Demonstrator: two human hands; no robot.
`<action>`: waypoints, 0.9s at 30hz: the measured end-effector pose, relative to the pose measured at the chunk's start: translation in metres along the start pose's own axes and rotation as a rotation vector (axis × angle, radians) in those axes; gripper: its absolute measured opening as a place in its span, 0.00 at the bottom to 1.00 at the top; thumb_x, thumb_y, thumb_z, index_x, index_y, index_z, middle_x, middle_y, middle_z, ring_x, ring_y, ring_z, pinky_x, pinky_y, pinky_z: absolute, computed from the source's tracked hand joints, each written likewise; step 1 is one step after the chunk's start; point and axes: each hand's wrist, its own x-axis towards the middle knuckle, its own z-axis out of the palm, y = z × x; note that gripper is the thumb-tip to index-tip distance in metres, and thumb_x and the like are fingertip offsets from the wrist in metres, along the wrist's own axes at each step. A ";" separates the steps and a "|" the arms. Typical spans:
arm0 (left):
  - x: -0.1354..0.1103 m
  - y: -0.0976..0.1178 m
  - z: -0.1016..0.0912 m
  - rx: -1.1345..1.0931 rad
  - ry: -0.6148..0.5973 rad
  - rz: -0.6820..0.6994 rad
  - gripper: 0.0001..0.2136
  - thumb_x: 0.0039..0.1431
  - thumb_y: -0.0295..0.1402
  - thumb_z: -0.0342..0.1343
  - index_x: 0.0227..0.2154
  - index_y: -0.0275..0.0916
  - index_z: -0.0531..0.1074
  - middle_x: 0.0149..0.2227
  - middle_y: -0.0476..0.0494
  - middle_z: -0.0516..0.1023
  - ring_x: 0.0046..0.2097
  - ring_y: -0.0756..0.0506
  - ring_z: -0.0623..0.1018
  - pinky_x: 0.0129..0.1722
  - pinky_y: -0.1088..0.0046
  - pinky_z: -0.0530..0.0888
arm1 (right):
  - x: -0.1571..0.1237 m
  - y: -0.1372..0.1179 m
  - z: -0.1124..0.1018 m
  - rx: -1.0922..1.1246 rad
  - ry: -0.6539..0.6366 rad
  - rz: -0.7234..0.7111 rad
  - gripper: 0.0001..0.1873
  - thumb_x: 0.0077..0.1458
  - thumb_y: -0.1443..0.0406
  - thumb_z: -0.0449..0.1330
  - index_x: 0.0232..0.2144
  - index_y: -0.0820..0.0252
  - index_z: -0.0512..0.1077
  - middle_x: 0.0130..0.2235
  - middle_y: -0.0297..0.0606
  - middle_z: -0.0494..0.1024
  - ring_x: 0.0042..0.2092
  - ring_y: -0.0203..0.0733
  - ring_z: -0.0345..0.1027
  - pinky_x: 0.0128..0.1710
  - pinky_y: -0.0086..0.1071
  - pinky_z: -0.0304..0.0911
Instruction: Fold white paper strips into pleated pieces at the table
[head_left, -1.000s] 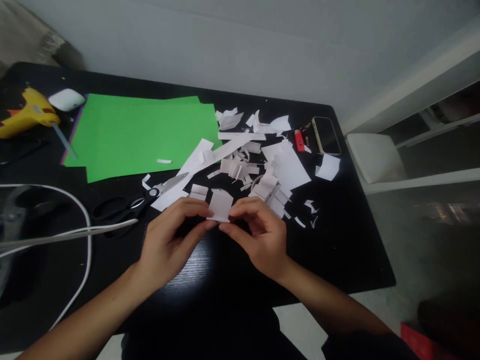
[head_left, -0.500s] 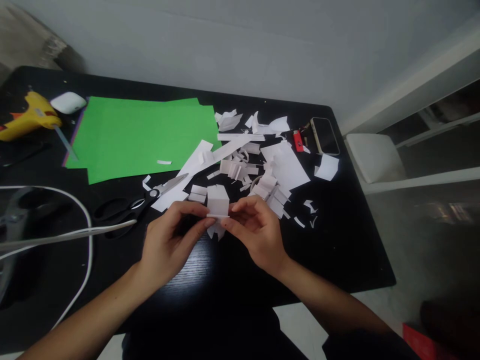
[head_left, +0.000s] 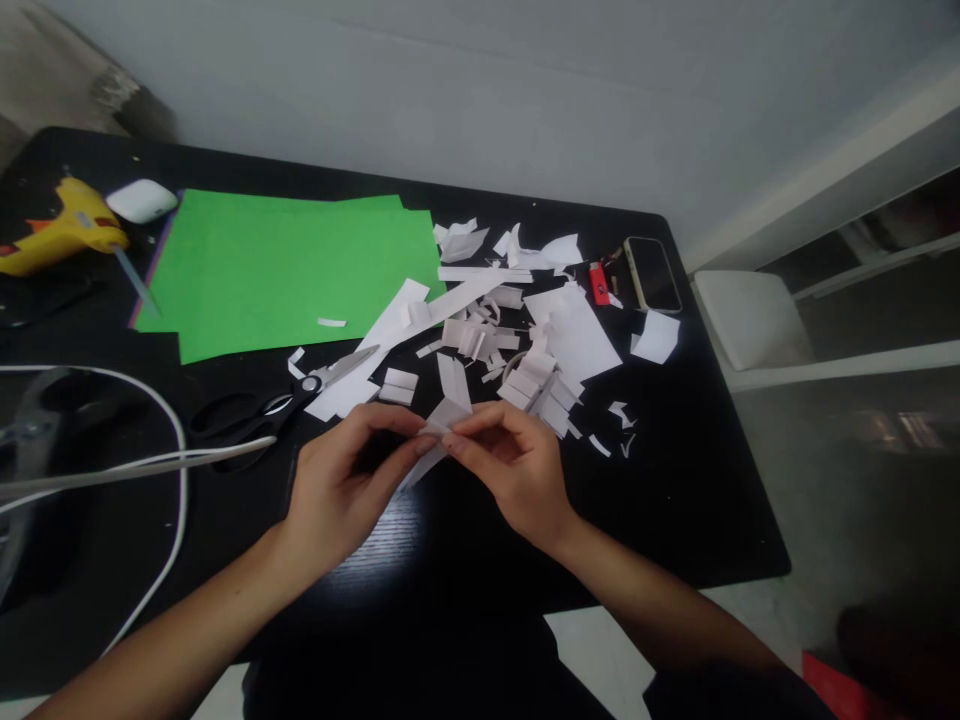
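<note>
Above the black table's front half, a folded piece of white paper (head_left: 452, 392) is pinched between both hands. My left hand (head_left: 352, 465) grips it from the left between thumb and index finger. From the right, my right hand (head_left: 517, 460) pinches the same piece, the two sets of fingertips nearly meeting. One flap stands up beyond the fingers, and another slants down toward the lower left. A small folded paper piece (head_left: 398, 387) lies just past my left hand. To its left rest black-handled scissors (head_left: 311, 385), blades on white paper strips.
Green sheets (head_left: 300, 270) cover the table's back left, beside a yellow glue gun (head_left: 71, 230) and a white case (head_left: 141, 201). Paper scraps (head_left: 480, 335) lie beyond my hands. A red lighter (head_left: 598, 284) and a phone (head_left: 652, 274) sit back right. A white cable (head_left: 180, 500) loops at left.
The folded paper has turned between my fingers, from squarely facing me to slanting. My right fingers have closed in from loosely spread to a pinch. The view has shifted slightly.
</note>
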 end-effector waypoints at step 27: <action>0.004 0.002 -0.002 -0.023 -0.045 0.105 0.06 0.63 0.25 0.64 0.40 0.42 0.79 0.38 0.49 0.84 0.39 0.47 0.83 0.37 0.72 0.79 | 0.004 0.010 -0.008 0.228 -0.132 0.208 0.40 0.49 0.64 0.74 0.60 0.43 0.61 0.40 0.29 0.82 0.41 0.44 0.81 0.45 0.43 0.80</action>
